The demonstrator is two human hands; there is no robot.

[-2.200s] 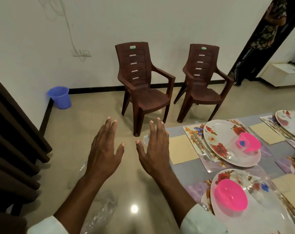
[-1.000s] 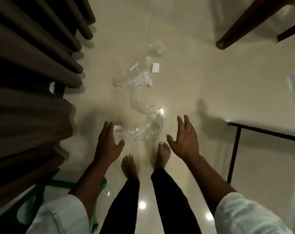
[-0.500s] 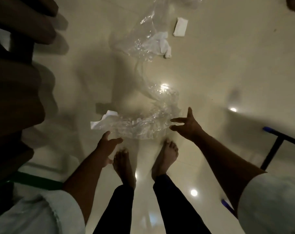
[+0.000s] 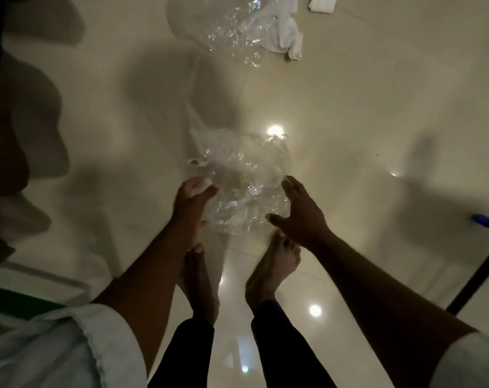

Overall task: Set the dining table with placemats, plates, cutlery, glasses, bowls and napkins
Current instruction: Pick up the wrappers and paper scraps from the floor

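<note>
Mid-frame, the wrap [image 4: 246, 191] lies between us: our left hand [image 4: 191, 198] pinches its edge, our right hand [image 4: 300, 212] (fingers spread, empty) flanks it.

The room is dim. Bright lamp spots shine on the glossy floor [image 4: 349, 113] near the middle and at 6 o'clock. Edges look dark, bent and blurry.

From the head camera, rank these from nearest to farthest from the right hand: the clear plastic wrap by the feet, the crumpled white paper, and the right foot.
From the right hand:
1. Clear plastic wrap, touching its fingers, to its left.
2. Right foot, just below the hand.
3. Crumpled white paper, far up the floor.
</note>
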